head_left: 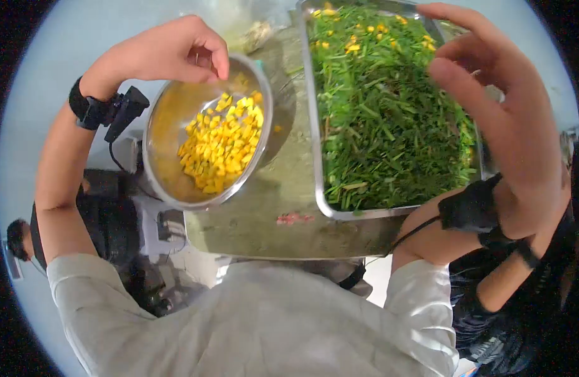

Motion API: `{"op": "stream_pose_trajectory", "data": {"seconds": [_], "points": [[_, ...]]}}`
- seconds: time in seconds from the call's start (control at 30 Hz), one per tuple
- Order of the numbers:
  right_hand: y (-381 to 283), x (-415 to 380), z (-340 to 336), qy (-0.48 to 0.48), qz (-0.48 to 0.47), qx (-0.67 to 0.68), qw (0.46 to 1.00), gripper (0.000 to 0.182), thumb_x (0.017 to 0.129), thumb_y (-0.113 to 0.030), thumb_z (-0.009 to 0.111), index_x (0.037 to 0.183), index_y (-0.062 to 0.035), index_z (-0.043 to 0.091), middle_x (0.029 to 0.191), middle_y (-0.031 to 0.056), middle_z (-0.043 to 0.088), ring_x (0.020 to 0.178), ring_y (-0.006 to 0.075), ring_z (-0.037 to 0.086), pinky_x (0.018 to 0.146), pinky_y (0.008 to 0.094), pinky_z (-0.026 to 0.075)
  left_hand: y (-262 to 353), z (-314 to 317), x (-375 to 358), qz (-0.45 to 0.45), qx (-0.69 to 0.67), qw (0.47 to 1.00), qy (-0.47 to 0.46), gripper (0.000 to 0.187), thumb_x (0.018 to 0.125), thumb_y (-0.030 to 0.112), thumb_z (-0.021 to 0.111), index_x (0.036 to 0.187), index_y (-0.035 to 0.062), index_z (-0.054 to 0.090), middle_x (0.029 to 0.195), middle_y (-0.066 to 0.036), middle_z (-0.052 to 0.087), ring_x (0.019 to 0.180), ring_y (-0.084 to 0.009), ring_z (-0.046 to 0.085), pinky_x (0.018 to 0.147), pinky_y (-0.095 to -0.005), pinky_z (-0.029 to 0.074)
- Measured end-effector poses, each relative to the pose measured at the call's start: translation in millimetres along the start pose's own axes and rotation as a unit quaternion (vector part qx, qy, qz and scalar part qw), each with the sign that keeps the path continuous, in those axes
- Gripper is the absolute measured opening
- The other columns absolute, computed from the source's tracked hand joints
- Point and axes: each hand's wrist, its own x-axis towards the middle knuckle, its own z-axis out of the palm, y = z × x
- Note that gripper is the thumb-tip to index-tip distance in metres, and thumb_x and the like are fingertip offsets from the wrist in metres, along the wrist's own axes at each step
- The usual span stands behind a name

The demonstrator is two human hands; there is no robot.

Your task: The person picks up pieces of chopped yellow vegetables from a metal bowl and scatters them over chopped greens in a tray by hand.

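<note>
Bowl (170,135), steel, tilted, far-left above the surface (270,213): left hand (170,53) clamped on its far rim. Yellow cubes (221,147) loose, likely light; rim probably slick. Right hand (509,119) spread, holding nothing, over the tray (316,157) of greens (390,119).

Bright yellow cubes (221,147) glow against the silver bowl (167,135), its inner wall tinted a warm gold by their reflection. Over in the steel-grey tray (314,125), chopped greens (390,119) run deep to light green, speckled at the far end with yellow bits (352,45). The counter (283,182) shows a mottled olive-grey, with one small pink-red smear (294,218) near its front edge. Black straps (88,110) circle both wrists, and the sleeves (101,276) are pale grey-beige
</note>
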Motion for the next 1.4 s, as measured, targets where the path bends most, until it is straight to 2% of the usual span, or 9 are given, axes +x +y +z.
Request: {"op": "stream_pose_trajectory", "data": {"seconds": [0.13,0.23,0.33,0.37,0.5,0.73,1.0,1.2,1.4], "points": [[-1,2,5,0.001,-0.005,0.004,1.000,0.038,0.090,-0.008,0.064,0.127,-0.0083,0.060,0.088,0.0016,0.061,0.078,0.0089,0.054,0.074,0.0240,0.043,21,17,-4,0.074,0.117,0.986,0.088,0.013,0.086,0.014,0.066,0.088,0.0018,0.070,0.078,-0.006,0.068,0.072,-0.0173,0.065,0.062,-0.0311,0.051],[0,2,8,0.003,-0.008,0.010,1.000,0.037,0.090,-0.008,0.064,0.127,-0.0081,0.061,0.087,0.0017,0.061,0.078,0.0090,0.055,0.074,0.0242,0.044,39,22,24,0.155,0.030,0.986,0.048,0.016,0.093,0.015,0.063,0.097,0.0018,0.071,0.086,-0.008,0.072,0.075,-0.0184,0.067,0.068,-0.0323,0.054],[1,3,11,0.007,-0.010,0.015,1.000,0.036,0.089,-0.008,0.064,0.126,-0.0079,0.061,0.087,0.0019,0.061,0.078,0.0092,0.055,0.073,0.0243,0.044,43,58,60,0.272,0.121,0.951,0.079,0.019,0.086,0.020,0.066,0.086,0.0011,0.069,0.082,-0.012,0.068,0.079,-0.0284,0.067,0.064,-0.0393,0.052],[2,3,11,0.010,-0.011,0.016,1.000,0.036,0.089,-0.008,0.064,0.125,-0.0078,0.061,0.086,0.0020,0.061,0.077,0.0092,0.055,0.073,0.0244,0.044,47,64,68,0.267,0.130,0.955,-0.002,0.022,0.084,0.022,0.064,0.082,0.0012,0.069,0.079,-0.016,0.068,0.077,-0.0377,0.065,0.066,-0.0469,0.051],[4,1,13,0.018,-0.014,0.021,1.000,0.035,0.089,-0.008,0.064,0.124,-0.0075,0.062,0.086,0.0022,0.061,0.077,0.0094,0.055,0.073,0.0245,0.044,55,87,82,0.144,0.282,0.932,-0.178,0.024,0.080,0.024,0.060,0.077,0.0032,0.071,0.071,-0.019,0.066,0.071,-0.0412,0.064,0.066,-0.0511,0.051],[5,-9,15,0.027,-0.014,0.027,0.999,0.033,0.088,-0.007,0.065,0.122,-0.0070,0.063,0.084,0.0026,0.061,0.076,0.0097,0.056,0.072,0.0249,0.044,62,100,99,0.085,0.366,0.890,-0.258,0.026,0.075,0.028,0.062,0.078,0.0036,0.072,0.076,-0.020,0.068,0.076,-0.0410,0.066,0.069,-0.0488,0.054],[3,-10,11,0.024,-0.010,0.025,0.999,0.032,0.088,-0.007,0.065,0.119,-0.0065,0.064,0.082,0.0031,0.061,0.075,0.0101,0.056,0.071,0.0252,0.044,68,106,110,0.029,0.384,0.883,-0.267,0.031,0.080,0.026,0.063,0.085,-0.0035,0.073,0.091,-0.021,0.071,0.086,-0.0385,0.067,0.077,-0.0459,0.055],[0,-10,8,0.017,-0.008,0.023,1.000,0.030,0.087,-0.007,0.066,0.117,-0.0061,0.065,0.081,0.0034,0.062,0.074,0.0104,0.057,0.071,0.0255,0.045,57,103,105,0.110,0.382,0.897,-0.195,0.024,0.080,0.025,0.062,0.080,0.0030,0.070,0.077,-0.018,0.068,0.074,-0.0415,0.065,0.065,-0.0504,0.053],[-1,-11,8,0.015,-0.011,0.022,1.000,0.029,0.087,-0.007,0.066,0.116,-0.0057,0.065,0.080,0.0038,0.062,0.073,0.0107,0.057,0.070,0.0258,0.045,86,62,64,0.214,0.175,0.959,-0.064,0.019,0.087,0.019,0.062,0.083,0.0009,0.066,0.080,-0.017,0.066,0.076,-0.0365,0.064,0.069,-0.0450,0.051]]}}
